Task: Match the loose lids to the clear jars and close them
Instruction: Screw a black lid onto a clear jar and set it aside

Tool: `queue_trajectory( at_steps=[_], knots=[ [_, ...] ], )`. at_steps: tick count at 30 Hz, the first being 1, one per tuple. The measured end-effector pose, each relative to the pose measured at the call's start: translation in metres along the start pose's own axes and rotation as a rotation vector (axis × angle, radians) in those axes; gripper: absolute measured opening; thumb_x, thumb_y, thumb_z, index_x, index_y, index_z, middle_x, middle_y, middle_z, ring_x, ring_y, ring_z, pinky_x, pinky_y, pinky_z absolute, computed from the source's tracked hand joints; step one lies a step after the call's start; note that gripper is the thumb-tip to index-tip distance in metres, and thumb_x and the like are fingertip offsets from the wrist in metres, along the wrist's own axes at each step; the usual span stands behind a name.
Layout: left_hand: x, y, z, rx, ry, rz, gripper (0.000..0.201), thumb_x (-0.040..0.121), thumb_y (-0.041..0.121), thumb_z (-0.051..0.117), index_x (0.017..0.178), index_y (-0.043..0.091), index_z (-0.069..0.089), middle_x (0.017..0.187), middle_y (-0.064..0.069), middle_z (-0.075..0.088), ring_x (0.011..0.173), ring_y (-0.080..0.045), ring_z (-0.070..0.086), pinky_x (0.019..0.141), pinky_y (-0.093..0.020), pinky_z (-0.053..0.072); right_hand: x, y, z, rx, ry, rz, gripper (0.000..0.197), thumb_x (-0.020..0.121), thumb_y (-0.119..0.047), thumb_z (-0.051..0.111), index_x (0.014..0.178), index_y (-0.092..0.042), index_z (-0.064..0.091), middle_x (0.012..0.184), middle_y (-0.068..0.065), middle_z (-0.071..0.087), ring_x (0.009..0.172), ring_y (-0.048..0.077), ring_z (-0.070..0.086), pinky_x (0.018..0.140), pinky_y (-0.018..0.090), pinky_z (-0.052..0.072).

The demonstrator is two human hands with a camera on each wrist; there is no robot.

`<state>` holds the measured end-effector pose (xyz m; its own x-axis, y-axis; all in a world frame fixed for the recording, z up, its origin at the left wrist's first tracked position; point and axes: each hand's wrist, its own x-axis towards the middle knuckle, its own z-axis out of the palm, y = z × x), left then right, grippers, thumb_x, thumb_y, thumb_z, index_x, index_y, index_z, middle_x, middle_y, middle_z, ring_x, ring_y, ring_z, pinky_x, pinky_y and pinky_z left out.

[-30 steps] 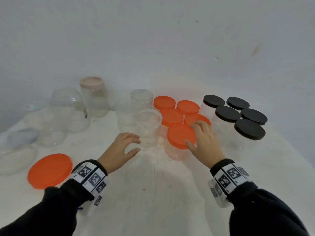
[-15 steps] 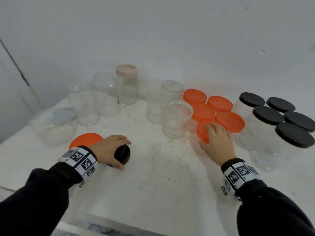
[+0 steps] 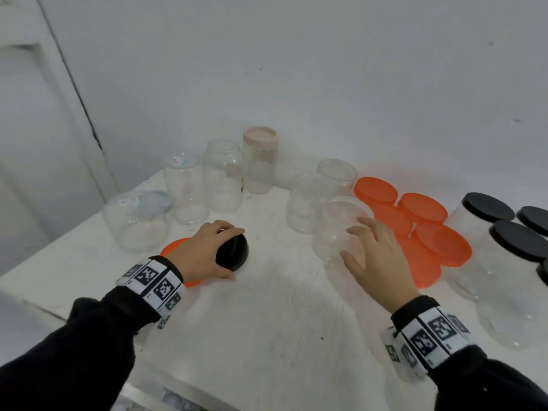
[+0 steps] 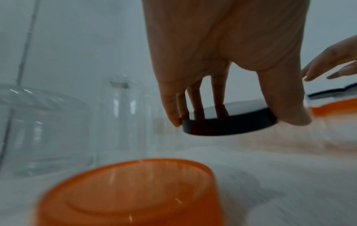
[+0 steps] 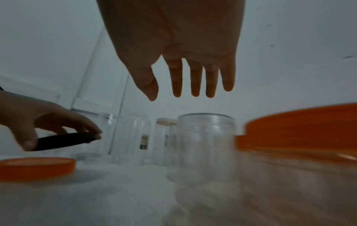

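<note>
My left hand holds a round black lid by its rim above the white table, fingertips on one side and thumb on the other. A loose orange lid lies on the table partly under that hand. My right hand hovers with fingers spread and straight beside an open clear jar, holding nothing. In the right wrist view the open jar stands just below and ahead of the fingertips.
Several more open clear jars and a pink-lidded jar stand at the back left. Orange-lidded jars cluster right of centre, black-lidded jars at far right. The table edge runs along the left front.
My left hand has lifted the black lid off the table and moved it right. My right hand left the orange-lidded jar and moved left toward the open clear jar.
</note>
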<state>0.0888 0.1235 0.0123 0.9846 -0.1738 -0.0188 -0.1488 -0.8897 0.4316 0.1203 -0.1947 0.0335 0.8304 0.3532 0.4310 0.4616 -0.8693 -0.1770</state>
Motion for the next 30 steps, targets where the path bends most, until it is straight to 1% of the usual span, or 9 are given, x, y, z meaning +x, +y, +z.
queue_trajectory(
  at_steps=[3,6,9,11,17,21,24,27,30],
  knots=[
    [-0.014,-0.013,-0.024,-0.027,0.154,-0.026,0.092,0.061,0.043,0.079,0.14,0.033,0.033,0.138,0.008,0.031,0.124,-0.012,0.026,0.099,-0.027,0.034,0.022,-0.032,0.005,0.112,-0.053,-0.08,0.036,0.081,-0.02,0.07,0.112,-0.007,0.06,0.126,0.012,0.053,0.117,0.031,0.049,0.093,0.041,0.042],
    [-0.034,-0.031,-0.049,-0.029,0.309,-0.072,0.094,0.054,0.051,0.07,0.139,0.03,0.037,0.136,0.007,0.034,0.123,-0.013,0.026,0.096,-0.026,0.031,0.049,-0.067,0.017,0.179,-0.121,-0.192,0.035,0.085,-0.024,0.065,0.117,-0.01,0.058,0.131,0.008,0.049,0.119,0.025,0.046,0.096,0.034,0.038],
    [-0.056,-0.055,-0.066,-0.025,0.436,-0.119,0.094,0.058,0.042,0.083,0.139,0.026,0.039,0.135,0.005,0.037,0.122,-0.016,0.029,0.099,-0.028,0.03,0.075,-0.104,0.032,0.201,-0.159,-0.28,0.035,0.087,-0.026,0.062,0.119,-0.011,0.057,0.133,0.005,0.047,0.12,0.023,0.045,0.096,0.032,0.037],
    [-0.071,-0.071,-0.072,0.003,0.495,-0.148,0.09,0.061,0.036,0.085,0.138,0.024,0.039,0.134,0.003,0.038,0.12,-0.017,0.03,0.098,-0.028,0.03,0.092,-0.129,0.043,0.217,-0.169,-0.336,0.034,0.087,-0.024,0.063,0.117,-0.009,0.057,0.132,0.007,0.049,0.119,0.025,0.046,0.096,0.034,0.039],
    [-0.11,-0.107,-0.079,0.022,0.568,-0.213,0.089,0.059,0.045,0.079,0.138,0.026,0.04,0.134,0.006,0.038,0.117,-0.009,0.029,0.096,-0.027,0.033,0.143,-0.193,0.07,0.214,-0.144,-0.459,0.04,0.085,-0.021,0.064,0.121,-0.004,0.055,0.134,0.013,0.047,0.123,0.032,0.043,0.1,0.043,0.039],
    [-0.128,-0.124,-0.086,0.027,0.6,-0.236,0.088,0.062,0.038,0.083,0.138,0.027,0.039,0.134,0.008,0.036,0.115,-0.003,0.023,0.094,-0.026,0.03,0.167,-0.217,0.088,0.14,-0.115,-0.461,0.055,0.082,-0.02,0.068,0.129,0.001,0.05,0.142,0.02,0.04,0.131,0.039,0.035,0.108,0.047,0.028],
    [-0.137,-0.136,-0.088,0.018,0.605,-0.248,0.088,0.059,0.048,0.073,0.138,0.029,0.038,0.134,0.009,0.036,0.113,0.0,0.022,0.095,-0.024,0.029,0.178,-0.224,0.099,0.065,-0.149,-0.446,0.057,0.082,-0.024,0.067,0.13,0.0,0.048,0.146,0.02,0.034,0.134,0.041,0.03,0.11,0.048,0.024],
    [-0.14,-0.145,-0.09,0.006,0.6,-0.256,0.088,0.058,0.05,0.068,0.138,0.03,0.038,0.134,0.01,0.035,0.113,0.002,0.021,0.094,-0.024,0.03,0.183,-0.227,0.104,0.022,-0.152,-0.434,0.053,0.078,-0.025,0.072,0.12,0.001,0.055,0.143,0.022,0.037,0.133,0.042,0.031,0.11,0.051,0.026],
    [-0.139,-0.151,-0.09,0.008,0.602,-0.243,0.088,0.059,0.051,0.068,0.138,0.03,0.037,0.135,0.01,0.035,0.113,0.003,0.02,0.094,-0.025,0.03,0.185,-0.228,0.102,0.015,-0.144,-0.402,0.048,0.071,-0.027,0.079,0.103,0.001,0.057,0.138,0.022,0.042,0.132,0.043,0.033,0.109,0.054,0.028]
  ],
)
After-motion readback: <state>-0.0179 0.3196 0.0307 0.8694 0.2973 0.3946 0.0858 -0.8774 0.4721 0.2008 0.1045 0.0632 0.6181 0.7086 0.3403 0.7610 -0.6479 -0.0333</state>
